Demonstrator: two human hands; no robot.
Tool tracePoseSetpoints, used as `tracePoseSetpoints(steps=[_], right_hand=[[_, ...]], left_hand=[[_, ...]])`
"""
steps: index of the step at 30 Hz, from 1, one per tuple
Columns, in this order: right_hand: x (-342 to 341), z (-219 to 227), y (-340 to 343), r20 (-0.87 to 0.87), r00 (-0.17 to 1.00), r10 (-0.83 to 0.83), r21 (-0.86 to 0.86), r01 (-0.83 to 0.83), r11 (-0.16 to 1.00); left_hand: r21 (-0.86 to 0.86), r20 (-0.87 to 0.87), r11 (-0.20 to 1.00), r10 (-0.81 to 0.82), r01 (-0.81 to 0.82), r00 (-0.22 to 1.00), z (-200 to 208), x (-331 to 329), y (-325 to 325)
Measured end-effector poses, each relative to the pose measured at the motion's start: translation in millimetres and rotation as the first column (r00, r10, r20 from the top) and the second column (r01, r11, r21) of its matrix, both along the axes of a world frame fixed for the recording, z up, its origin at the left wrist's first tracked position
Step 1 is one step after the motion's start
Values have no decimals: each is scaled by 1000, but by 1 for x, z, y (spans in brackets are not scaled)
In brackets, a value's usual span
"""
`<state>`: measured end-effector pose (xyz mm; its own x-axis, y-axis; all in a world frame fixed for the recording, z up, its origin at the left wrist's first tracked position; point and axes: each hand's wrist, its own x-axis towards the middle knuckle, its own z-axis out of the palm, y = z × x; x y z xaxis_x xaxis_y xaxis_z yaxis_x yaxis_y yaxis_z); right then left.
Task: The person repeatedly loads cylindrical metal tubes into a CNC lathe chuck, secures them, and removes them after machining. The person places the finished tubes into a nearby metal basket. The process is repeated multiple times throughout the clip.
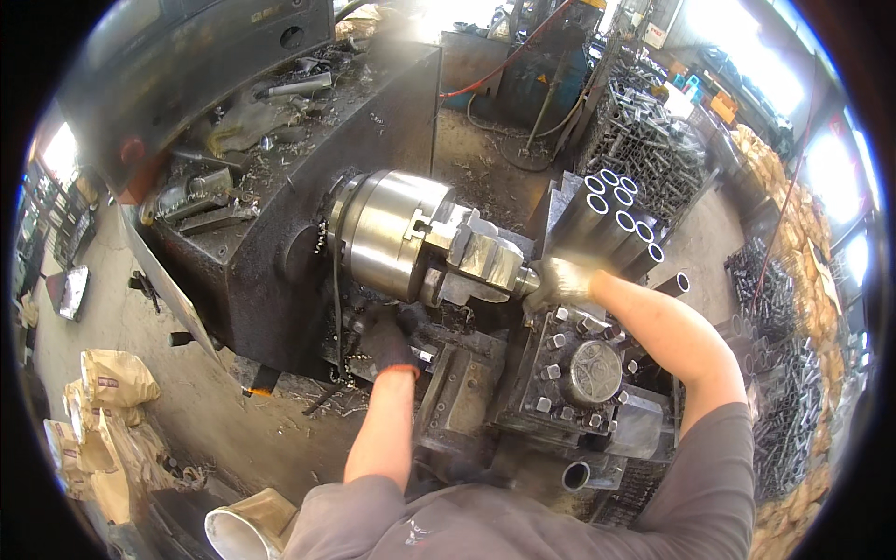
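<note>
A shiny lathe chuck [392, 229] with stepped jaws [485, 257] stands in the middle. A short round metal workpiece [528, 281] sticks out from between the jaws on the right. My right hand [562, 283], in a pale glove, is at this end with its fingers curled round it. Below the chuck, my left hand [387, 338], in a dark glove with an orange cuff, reaches in by the lathe bed. Its fingers are hidden in shadow, so what they touch does not show. The square tool post [593, 371], ringed with bolts, sits below my right forearm.
Several metal tubes [597, 203] stand on end beyond my right hand. A wire bin of metal parts [644, 140] is behind them. Tools and chips lie on the headstock [233, 233]. Paper sacks [117, 401] lie at the left, and another tube [576, 476] lies near my body.
</note>
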<state>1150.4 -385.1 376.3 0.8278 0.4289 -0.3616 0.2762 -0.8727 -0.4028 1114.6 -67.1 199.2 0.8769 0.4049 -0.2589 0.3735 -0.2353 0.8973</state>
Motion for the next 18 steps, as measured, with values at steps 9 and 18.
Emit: tracePoseSetpoints(steps=[9,18], right_hand=[[2,-1,10,-403,890,-213,201,313,928],[15,-27,17,-250,946,-207,13,217,976]], left_hand=[[485,-35,804,-375,344,926,47,-136,118],[-797,-151,397,598,-455,787,-30,-172,253]])
